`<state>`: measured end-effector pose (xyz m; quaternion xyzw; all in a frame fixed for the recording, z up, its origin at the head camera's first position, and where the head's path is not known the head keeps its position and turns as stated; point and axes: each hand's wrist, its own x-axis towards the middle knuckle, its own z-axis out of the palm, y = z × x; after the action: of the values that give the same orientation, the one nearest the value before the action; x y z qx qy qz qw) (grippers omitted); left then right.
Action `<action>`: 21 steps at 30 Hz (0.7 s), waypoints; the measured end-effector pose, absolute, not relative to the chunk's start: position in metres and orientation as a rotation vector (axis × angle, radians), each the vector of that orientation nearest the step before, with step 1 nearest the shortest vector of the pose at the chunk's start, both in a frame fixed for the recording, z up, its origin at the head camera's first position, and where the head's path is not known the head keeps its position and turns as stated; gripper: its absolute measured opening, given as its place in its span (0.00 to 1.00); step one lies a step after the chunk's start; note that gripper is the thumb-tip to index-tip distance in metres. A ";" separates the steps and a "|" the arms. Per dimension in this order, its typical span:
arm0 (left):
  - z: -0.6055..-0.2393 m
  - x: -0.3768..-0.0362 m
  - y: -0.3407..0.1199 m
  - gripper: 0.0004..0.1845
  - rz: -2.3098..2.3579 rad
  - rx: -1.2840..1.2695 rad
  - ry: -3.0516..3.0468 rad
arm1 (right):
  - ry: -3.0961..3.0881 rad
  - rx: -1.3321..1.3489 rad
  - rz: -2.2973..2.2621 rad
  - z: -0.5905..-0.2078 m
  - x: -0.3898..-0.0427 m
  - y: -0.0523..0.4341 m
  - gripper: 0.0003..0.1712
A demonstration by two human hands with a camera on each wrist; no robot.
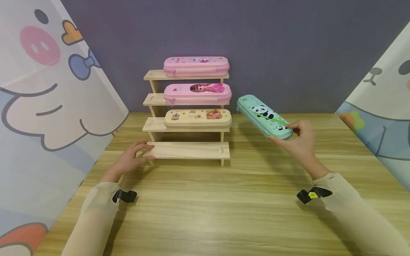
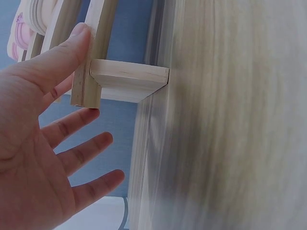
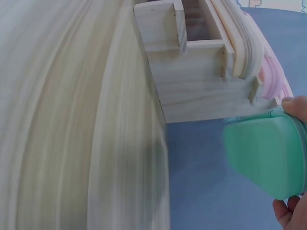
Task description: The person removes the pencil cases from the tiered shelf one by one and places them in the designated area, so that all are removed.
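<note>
Case (image 1: 263, 115), mint-green, juts leftward from pinching right hand (image 1: 300, 140); left hand (image 1: 130, 158) grips lowest shelf (image 1: 187, 149).

Before me, one table (image 1: 205, 213), wood-grain top. Standing on it, near the back edge, toward the back left corner: one wooden rack (image 1: 189, 150), four steps. On the rack's top step, one pink case (image 1: 195, 67); second step, one pink doll case (image 1: 185, 95); third step, one cream case (image 1: 196, 121).

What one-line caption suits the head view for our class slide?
Right fingers hold a green panda case beside a four-tier wooden rack; left fingers touch its bottom tier.
</note>
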<state>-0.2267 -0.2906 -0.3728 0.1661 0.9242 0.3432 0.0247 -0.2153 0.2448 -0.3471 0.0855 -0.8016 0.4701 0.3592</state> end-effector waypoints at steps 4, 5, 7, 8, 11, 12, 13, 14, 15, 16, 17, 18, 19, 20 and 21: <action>-0.373 -0.226 -0.289 0.26 1.063 0.516 2.864 | -2.094 0.187 1.203 -0.351 -0.221 0.238 0.30; -0.373 -0.225 -0.289 0.26 1.063 0.516 2.865 | -2.099 0.180 1.202 -0.352 -0.223 0.237 0.30; -0.373 -0.225 -0.289 0.26 1.065 0.517 2.864 | -2.112 0.168 1.197 -0.355 -0.227 0.236 0.30; -0.373 -0.225 -0.289 0.26 1.064 0.519 2.864 | -2.121 0.160 1.191 -0.356 -0.229 0.235 0.30; -0.373 -0.224 -0.289 0.26 1.069 0.521 2.862 | -2.160 0.143 1.162 -0.361 -0.234 0.234 0.30; -0.374 -0.224 -0.289 0.26 1.071 0.525 2.861 | -2.175 0.146 1.147 -0.363 -0.235 0.234 0.31; -0.374 -0.224 -0.290 0.26 1.074 0.528 2.861 | -2.193 0.147 1.129 -0.364 -0.237 0.234 0.31; -0.374 -0.225 -0.290 0.26 1.077 0.531 2.860 | -2.213 0.149 1.113 -0.366 -0.239 0.234 0.31; -0.374 -0.225 -0.291 0.26 1.077 0.534 2.861 | -2.231 0.156 1.094 -0.367 -0.241 0.234 0.32; -0.375 -0.225 -0.291 0.26 1.078 0.539 2.861 | -2.247 0.162 1.077 -0.369 -0.243 0.234 0.32; -0.375 -0.225 -0.291 0.26 1.078 0.541 2.862 | -2.262 0.166 1.067 -0.370 -0.245 0.234 0.32; -0.375 -0.225 -0.291 0.26 1.076 0.544 2.863 | -2.275 0.168 1.057 -0.371 -0.248 0.234 0.32; -0.374 -0.225 -0.291 0.26 1.076 0.543 2.863 | -2.287 0.166 1.050 -0.372 -0.250 0.234 0.32; -0.374 -0.226 -0.291 0.26 1.077 0.543 2.863 | -2.297 0.166 1.042 -0.373 -0.252 0.234 0.32; -0.374 -0.226 -0.291 0.26 1.076 0.543 2.864 | -2.305 0.165 1.032 -0.374 -0.254 0.235 0.32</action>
<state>-0.2258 -0.2910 -0.3740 0.1746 0.9216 0.3461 0.0170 -0.2539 0.2346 -0.3740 0.0620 -0.8687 0.3889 0.3004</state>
